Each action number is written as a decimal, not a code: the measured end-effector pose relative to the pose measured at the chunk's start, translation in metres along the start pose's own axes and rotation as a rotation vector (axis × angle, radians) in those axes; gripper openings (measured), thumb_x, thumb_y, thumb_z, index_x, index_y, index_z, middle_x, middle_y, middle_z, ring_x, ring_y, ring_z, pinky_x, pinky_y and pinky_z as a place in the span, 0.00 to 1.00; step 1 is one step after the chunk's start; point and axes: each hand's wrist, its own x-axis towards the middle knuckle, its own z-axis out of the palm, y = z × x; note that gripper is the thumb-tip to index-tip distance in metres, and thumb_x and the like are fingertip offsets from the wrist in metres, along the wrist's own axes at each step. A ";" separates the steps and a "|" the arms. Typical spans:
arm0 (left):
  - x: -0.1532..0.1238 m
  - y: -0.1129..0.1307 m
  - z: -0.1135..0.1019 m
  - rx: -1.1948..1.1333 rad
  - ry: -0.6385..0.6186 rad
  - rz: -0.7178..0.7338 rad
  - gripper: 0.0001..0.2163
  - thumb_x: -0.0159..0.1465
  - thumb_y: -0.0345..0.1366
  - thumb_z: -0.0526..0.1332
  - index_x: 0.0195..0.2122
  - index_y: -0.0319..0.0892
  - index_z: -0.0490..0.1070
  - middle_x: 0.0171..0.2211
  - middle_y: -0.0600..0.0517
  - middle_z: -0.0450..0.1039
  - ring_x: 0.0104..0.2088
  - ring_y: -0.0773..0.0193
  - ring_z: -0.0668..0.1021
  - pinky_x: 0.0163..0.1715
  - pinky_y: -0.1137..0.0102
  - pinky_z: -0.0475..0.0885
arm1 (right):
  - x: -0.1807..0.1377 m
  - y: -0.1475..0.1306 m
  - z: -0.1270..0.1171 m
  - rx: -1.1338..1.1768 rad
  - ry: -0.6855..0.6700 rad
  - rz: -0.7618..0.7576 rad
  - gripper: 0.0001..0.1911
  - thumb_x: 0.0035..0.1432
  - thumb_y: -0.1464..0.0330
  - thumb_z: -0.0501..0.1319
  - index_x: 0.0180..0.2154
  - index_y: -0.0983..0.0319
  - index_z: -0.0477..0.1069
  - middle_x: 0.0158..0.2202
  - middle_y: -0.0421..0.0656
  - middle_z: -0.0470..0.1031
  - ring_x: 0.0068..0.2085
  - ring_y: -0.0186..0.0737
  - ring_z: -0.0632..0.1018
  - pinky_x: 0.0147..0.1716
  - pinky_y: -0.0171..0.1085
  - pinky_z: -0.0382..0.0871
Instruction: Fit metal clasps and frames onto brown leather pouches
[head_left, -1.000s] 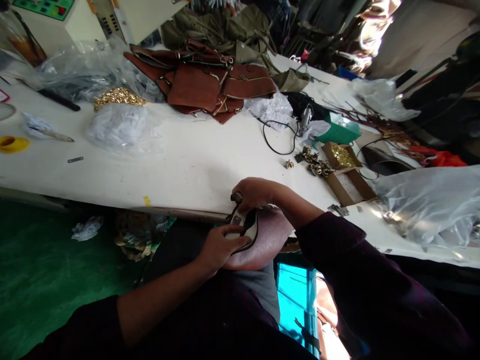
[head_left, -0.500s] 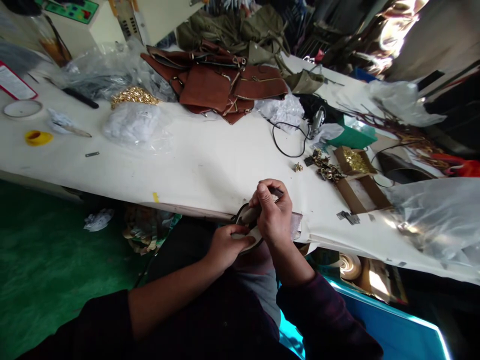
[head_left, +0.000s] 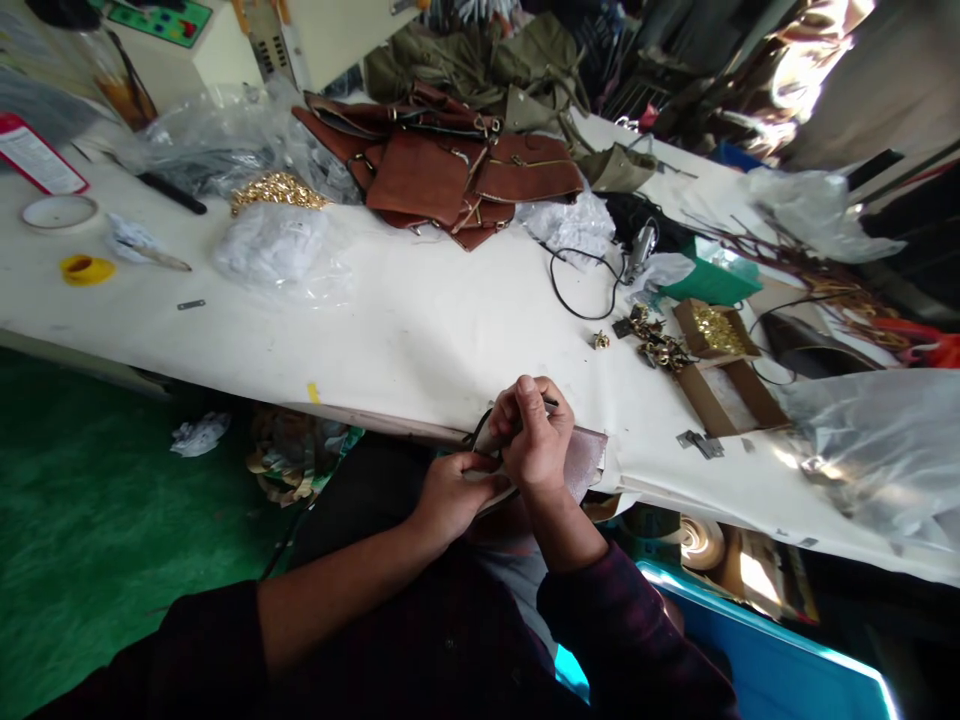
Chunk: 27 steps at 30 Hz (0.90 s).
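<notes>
At the table's near edge, my left hand (head_left: pixel 450 500) is closed, thumb and fingers pinching a pale piece with a dark curved edge (head_left: pixel 486 438), perhaps a bag part. My right hand (head_left: pixel 538 440) is a fist just above and to its right, thumb on top, wrapped around a slim dark item (head_left: pixel 551 402) whose end pokes out past the fingers. Most of that item is hidden, so I cannot tell its kind. A greyish-mauve sheet (head_left: pixel 589 455) lies at the table edge beside my right wrist.
A brown leather bag (head_left: pixel 416 175) lies at the back of the white table (head_left: pixel 420 330). Gold hardware (head_left: pixel 277 190) and a plastic bag (head_left: pixel 270 245) sit left; small cardboard boxes (head_left: pixel 727 400) and metal fittings (head_left: pixel 660 345) sit right. A blue bin (head_left: pixel 780 650) stands below.
My right fist has shifted slightly down and left, turning a little, and more of the mauve sheet shows. My left hand keeps its pinch. The camera view has shifted slightly.
</notes>
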 end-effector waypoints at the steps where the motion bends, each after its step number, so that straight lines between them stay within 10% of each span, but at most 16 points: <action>1: 0.000 0.000 0.000 -0.001 -0.003 0.000 0.13 0.53 0.40 0.78 0.37 0.40 0.86 0.34 0.49 0.86 0.38 0.51 0.85 0.41 0.63 0.76 | 0.000 -0.002 -0.001 0.009 0.021 -0.019 0.27 0.69 0.44 0.61 0.31 0.54 0.54 0.23 0.33 0.58 0.21 0.34 0.64 0.20 0.35 0.64; 27: -0.007 0.003 -0.019 0.090 -0.200 0.066 0.23 0.51 0.33 0.77 0.50 0.40 0.82 0.40 0.48 0.86 0.43 0.50 0.84 0.43 0.63 0.75 | -0.006 -0.003 0.000 0.046 -0.048 -0.054 0.25 0.66 0.48 0.66 0.28 0.55 0.59 0.21 0.33 0.62 0.20 0.34 0.65 0.20 0.36 0.63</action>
